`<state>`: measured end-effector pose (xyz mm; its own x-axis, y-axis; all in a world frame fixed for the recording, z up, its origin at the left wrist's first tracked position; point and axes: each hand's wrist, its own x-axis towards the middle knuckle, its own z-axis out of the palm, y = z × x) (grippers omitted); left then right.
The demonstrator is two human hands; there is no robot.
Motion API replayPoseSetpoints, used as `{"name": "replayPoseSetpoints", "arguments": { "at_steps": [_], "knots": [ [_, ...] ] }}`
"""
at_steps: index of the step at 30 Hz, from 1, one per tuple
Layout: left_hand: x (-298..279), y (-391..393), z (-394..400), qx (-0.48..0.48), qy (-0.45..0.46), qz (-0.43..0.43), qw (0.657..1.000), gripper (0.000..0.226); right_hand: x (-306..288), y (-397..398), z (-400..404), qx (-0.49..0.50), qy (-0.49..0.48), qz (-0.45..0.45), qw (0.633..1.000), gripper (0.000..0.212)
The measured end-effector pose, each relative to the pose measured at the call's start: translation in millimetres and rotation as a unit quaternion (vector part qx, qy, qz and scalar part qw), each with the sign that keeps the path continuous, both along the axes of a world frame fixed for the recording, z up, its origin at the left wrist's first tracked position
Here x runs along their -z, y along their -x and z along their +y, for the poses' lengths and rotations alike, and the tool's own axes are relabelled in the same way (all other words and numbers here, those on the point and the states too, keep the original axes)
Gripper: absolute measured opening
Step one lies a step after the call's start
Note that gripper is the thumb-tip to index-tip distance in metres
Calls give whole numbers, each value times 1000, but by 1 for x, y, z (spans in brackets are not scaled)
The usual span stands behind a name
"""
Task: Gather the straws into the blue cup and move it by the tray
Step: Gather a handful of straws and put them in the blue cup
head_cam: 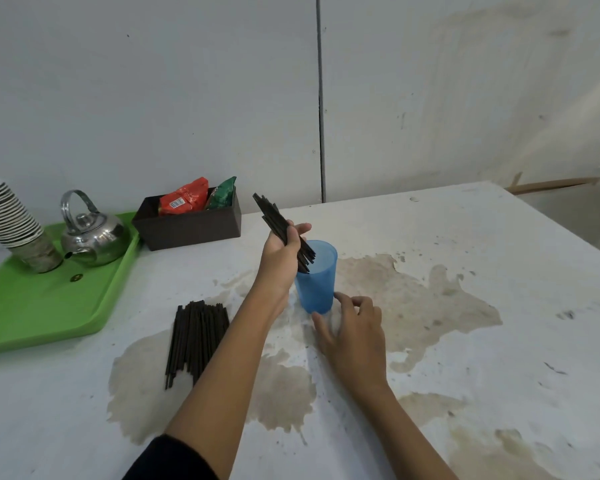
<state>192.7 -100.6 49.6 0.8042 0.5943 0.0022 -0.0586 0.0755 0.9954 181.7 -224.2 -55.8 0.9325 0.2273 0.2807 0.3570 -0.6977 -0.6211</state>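
Observation:
A blue plastic cup stands upright in the middle of the white table. My left hand is shut on a bundle of black straws, tilted, with their lower ends inside the cup's mouth. My right hand rests on the table just in front of the cup, fingers apart, fingertips touching its base. A second pile of black straws lies flat on the table to the left, partly hidden by my left forearm. The green tray lies at the far left.
On the tray stand a steel kettle and a stack of paper cups. A dark box holding an orange and a green packet sits against the wall. The table's right edge runs diagonally at the far right.

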Motion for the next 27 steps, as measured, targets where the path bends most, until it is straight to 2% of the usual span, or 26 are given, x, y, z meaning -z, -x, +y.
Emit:
{"name": "replayPoseSetpoints", "arguments": {
  "at_steps": [6, 13, 15, 19, 23, 27],
  "knots": [
    [6, 1, 1, 45, -54, 74, 995, 17, 1, 0, 0, -2, -6, -2, 1000, 60],
    [10, 6, 4, 53, -62, 81, 993, 20, 2, 1, -2, -13, -13, -5, 1000, 54],
    [9, 9, 5, 62, -63, 84, 992, 27, 1, 1, -3, -18, -23, -3, 1000, 53],
    [4, 19, 6, 72, -62, 94, 991, 56, 1, 1, -3, -20, -42, -3, 999, 43],
    [-2, 26, 9, 70, -44, 107, 991, 45, -2, 3, -5, -21, -83, 13, 996, 24],
    [2, 32, 18, 40, -54, 96, 993, 59, -5, 6, -7, -53, -94, 3, 994, 22]
  ]
}}
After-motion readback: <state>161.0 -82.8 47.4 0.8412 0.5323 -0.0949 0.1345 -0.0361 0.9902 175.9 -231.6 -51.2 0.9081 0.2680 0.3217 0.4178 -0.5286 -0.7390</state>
